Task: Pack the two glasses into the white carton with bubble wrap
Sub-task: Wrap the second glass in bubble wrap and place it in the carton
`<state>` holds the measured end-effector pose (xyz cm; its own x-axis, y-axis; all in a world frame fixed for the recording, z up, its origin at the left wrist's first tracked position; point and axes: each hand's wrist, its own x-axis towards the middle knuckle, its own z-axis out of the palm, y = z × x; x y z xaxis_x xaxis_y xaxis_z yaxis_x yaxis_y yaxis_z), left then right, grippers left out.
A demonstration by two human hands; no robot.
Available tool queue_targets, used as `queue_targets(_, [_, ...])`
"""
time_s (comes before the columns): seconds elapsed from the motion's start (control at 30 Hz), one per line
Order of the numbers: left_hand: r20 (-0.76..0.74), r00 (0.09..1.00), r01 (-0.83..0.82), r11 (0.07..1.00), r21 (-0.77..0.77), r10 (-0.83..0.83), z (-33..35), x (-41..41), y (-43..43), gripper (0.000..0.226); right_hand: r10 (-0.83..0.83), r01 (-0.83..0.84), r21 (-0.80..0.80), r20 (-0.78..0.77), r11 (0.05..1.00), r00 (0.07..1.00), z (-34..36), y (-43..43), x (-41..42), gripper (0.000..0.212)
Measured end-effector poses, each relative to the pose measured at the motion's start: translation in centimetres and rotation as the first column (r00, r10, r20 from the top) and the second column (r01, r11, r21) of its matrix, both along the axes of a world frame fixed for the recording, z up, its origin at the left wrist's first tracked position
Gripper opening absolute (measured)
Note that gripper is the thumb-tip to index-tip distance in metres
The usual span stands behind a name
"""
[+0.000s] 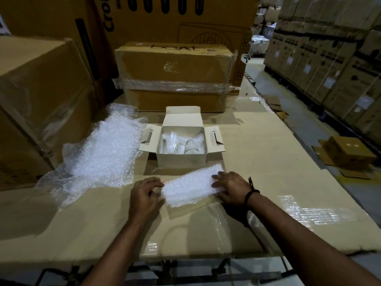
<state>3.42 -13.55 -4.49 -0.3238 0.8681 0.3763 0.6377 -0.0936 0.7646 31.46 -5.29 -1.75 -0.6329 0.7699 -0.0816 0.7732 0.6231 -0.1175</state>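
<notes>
1. Head view: a person stood at a cardboard-covered worktop [268, 162]. The white carton [181, 162] sat open in the middle, just beyond the hands.
2. The glasses [181, 144] lay inside the carton among clear wrap. Two could be made out, only dimly.
3. A folded sheet [189, 186] of bubble wrap lay on the worktop just in front of the carton, between the hands. The left hand [145, 195] had its grip clamped on the sheet's left end, fingers curled and pinching. The right hand [231, 188] had its grip apart, fingers laid on the right end and pressing it down.
4. The step looked like folding top padding. To do it well, the fold should be kept tight and matched to the carton's mouth. It should then be lifted level and laid over the glasses without hard pushing.
5. The side flaps stuck out left and right and the back flap stood up, so coming in from above seemed safest. A wrap heap [103, 149] lay just beside the left flap, and brown boxes [175, 75] stood close behind. Open worktop lay to the right.
</notes>
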Motion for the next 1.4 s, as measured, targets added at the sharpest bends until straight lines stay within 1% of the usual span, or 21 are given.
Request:
queue_targets(0.07, [0.157,0.987,-0.030,0.999,0.040,0.023,0.9,0.4,-0.8,0.039,-0.011,0.022,-0.091,0.124,0.996,0.992,-0.2,-0.4,0.4,0.084])
queue_targets(0.1, [0.185,0.983,-0.023,0.999,0.049,0.014,1.2,0.6,-1.0,0.039,-0.022,0.034,-0.101,0.115,0.994,0.993,-0.4,-0.4,0.5,0.101])
queue_targets(0.13, [0.139,0.990,0.008,0.998,0.064,-0.017,1.4,1.0,-1.0,0.038,-0.031,0.038,-0.090,0.076,0.995,0.997,-0.6,-0.4,0.5,0.110])
queue_targets(0.2, [-0.151,0.978,0.148,0.989,0.000,-0.147,0.9,1.7,-0.8,0.043,-0.049,0.049,-0.051,0.003,0.997,0.999,-1.0,0.1,0.2,0.112])
queue_targets(0.27, [-0.417,0.854,0.220,0.941,-0.256,-0.313,0.1,2.6,-0.5,0.060,-0.054,0.054,-0.047,0.018,0.997,0.998,-1.0,0.6,-0.7,0.113])
queue_targets(0.3, [-0.473,0.794,0.197,0.898,-0.393,-0.382,-0.1,3.2,-0.5,0.071,-0.043,0.047,-0.062,0.064,0.997,0.997,-1.1,0.8,-1.3,0.113])
queue_targets(0.37, [-0.499,0.747,0.155,0.846,-0.510,-0.438,-0.8,3.6,-0.6,0.084,-0.025,0.046,-0.128,0.166,0.991,0.986,-1.8,0.9,-2.0,0.103])
queue_targets(0.43, [-0.474,0.781,0.154,0.861,-0.485,-0.407,-0.8,3.3,-0.5,0.083,-0.031,0.068,-0.185,0.195,0.980,0.980,-1.9,0.9,-2.3,0.081])
queue_targets(0.57, [-0.496,0.829,0.109,0.944,-0.312,-0.260,-0.2,3.0,0.4,0.075,-0.031,0.034,-0.056,0.063,0.998,0.998,-1.1,1.6,-2.2,0.088])
queue_targets(0.67, [-0.535,0.759,0.075,0.867,-0.492,-0.370,0.6,3.3,1.3,0.088,0.004,0.011,-0.108,0.139,0.994,0.990,-0.1,2.4,-2.6,0.083])
queue_targets(0.77, [-0.538,0.750,0.060,0.850,-0.523,-0.384,1.0,3.1,1.9,0.070,0.000,0.052,-0.219,0.229,0.974,0.973,0.6,2.9,-2.8,0.088])
queue_targets(0.83, [-0.558,0.765,0.074,0.905,-0.419,-0.321,1.1,2.7,2.0,0.039,-0.019,0.052,-0.172,0.184,0.984,0.983,1.0,3.0,-2.7,0.086])
queue_targets(0.9, [-0.549,0.795,0.087,0.945,-0.316,-0.257,1.2,2.3,1.9,0.021,-0.024,0.038,-0.089,0.161,0.995,0.987,1.3,2.7,-3.0,0.072])
queue_targets(0.97, [-0.475,0.860,0.107,0.977,-0.185,-0.184,1.4,1.7,2.0,0.020,-0.007,0.011,-0.028,0.119,1.000,0.993,1.6,2.4,-3.3,0.050])
queue_targets(1.03, [-0.437,0.895,0.104,0.994,0.013,-0.088,1.7,1.2,1.7,0.026,-0.013,0.013,0.037,-0.004,0.999,1.000,1.8,2.1,-3.7,0.031])
queue_targets(1.1, [-0.453,0.891,0.099,0.977,0.189,-0.003,1.9,0.5,1.5,0.028,-0.015,0.051,0.199,-0.181,0.979,0.983,1.5,1.7,-4.1,0.023])
queue_targets(1.17, [-0.486,0.873,0.103,0.963,0.249,0.032,1.8,-0.4,1.4,0.029,-0.004,0.101,0.330,-0.283,0.938,0.959,1.1,1.1,-4.6,0.023])
queue_targets(1.2, [-0.510,0.860,0.113,0.969,0.218,0.015,1.5,-0.9,1.3,0.030,-0.013,0.111,0.340,-0.280,0.934,0.960,0.8,0.5,-5.0,0.025])
queue_targets(1.27, [-0.562,0.820,0.157,0.987,0.045,-0.105,0.7,-2.0,1.2,0.030,-0.031,0.102,0.320,-0.218,0.942,0.975,-0.1,-0.4,-5.4,0.025])
queue_targets(1.33, [-0.576,0.775,0.183,0.965,-0.188,-0.259,-0.1,-2.8,0.9,0.034,-0.049,0.080,0.244,-0.132,0.967,0.990,-1.2,-0.8,-5.3,0.026])
queue_targets(1.4, [-0.568,0.754,0.182,0.936,-0.302,-0.330,-0.2,-3.4,0.4,0.031,-0.034,0.042,0.149,-0.052,0.988,0.998,-2.0,-1.1,-4.6,0.031])
